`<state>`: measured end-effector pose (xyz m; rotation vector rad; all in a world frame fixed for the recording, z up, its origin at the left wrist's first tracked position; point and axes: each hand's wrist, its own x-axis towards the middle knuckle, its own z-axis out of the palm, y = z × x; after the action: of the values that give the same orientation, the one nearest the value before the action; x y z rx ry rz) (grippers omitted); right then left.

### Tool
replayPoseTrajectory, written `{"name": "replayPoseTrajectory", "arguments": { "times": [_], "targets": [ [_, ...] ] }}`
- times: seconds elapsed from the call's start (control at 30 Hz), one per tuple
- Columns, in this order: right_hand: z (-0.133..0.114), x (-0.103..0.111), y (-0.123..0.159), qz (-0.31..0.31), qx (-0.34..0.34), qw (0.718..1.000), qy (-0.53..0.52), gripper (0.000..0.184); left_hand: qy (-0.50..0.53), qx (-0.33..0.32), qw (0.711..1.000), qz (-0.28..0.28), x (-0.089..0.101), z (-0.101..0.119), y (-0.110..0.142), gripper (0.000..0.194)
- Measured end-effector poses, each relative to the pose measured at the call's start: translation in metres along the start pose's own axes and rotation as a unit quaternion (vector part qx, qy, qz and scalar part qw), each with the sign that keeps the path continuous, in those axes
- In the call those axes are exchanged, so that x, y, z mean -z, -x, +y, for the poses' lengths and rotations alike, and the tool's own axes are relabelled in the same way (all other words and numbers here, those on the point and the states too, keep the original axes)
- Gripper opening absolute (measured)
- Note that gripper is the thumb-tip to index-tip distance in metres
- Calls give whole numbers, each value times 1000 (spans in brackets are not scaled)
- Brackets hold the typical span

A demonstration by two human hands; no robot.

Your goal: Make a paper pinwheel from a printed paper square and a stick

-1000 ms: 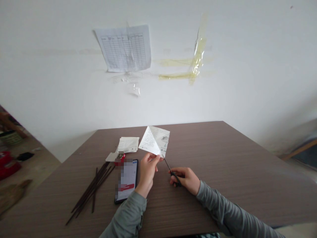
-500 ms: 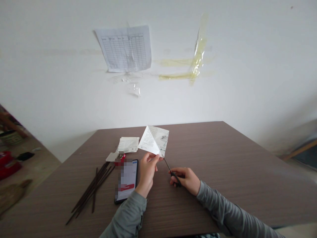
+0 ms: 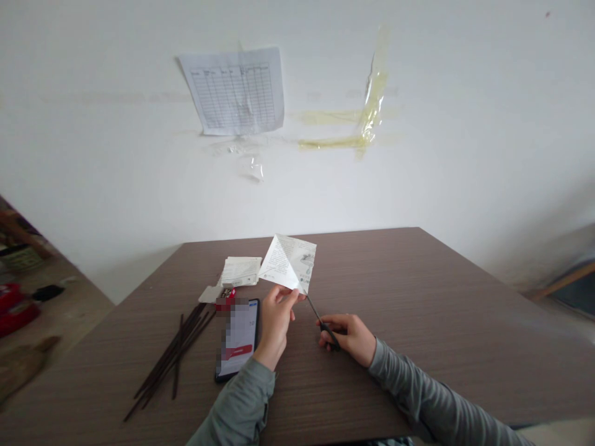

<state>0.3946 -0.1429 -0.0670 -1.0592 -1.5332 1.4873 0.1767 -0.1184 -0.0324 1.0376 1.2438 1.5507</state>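
My left hand [image 3: 277,319] pinches the near corner of a square printed sheet of paper [image 3: 290,260], which has a diagonal crease and is held up above the table. My right hand [image 3: 348,336] is closed round the black handles of a pair of scissors [image 3: 328,334]. The blades point up and left to the paper's near corner, close to my left fingertips. Whether the blades are cutting into the paper is too small to tell.
On the brown table [image 3: 418,285], left of my hands, lie a phone [image 3: 242,341], a stack of printed paper squares [image 3: 240,271], a small red box [image 3: 225,300] with an open white flap, and several thin dark sticks [image 3: 171,353]. A white wall [image 3: 325,192] with a taped sheet [image 3: 237,93] stands behind.
The paper has shifted very slightly to the left. Both hands and the scissors stay in nearly the same place.
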Motion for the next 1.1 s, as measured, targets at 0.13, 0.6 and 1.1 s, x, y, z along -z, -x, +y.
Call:
{"name": "replayPoseTrajectory", "arguments": {
  "times": [0.13, 0.6, 1.1],
  "targets": [
    [3, 1, -1, -2, 5, 1000, 2, 68, -1, 0, 1000, 0, 0, 0, 0, 55],
    [9, 3, -3, 0, 15, 1000, 20, 67, 12, 7, 1000, 3, 0, 3, 1, 52],
    [9, 4, -3, -17, 25, 999, 19, 76, 17, 17, 1000, 11, 1, 5, 0, 55]
  ]
}}
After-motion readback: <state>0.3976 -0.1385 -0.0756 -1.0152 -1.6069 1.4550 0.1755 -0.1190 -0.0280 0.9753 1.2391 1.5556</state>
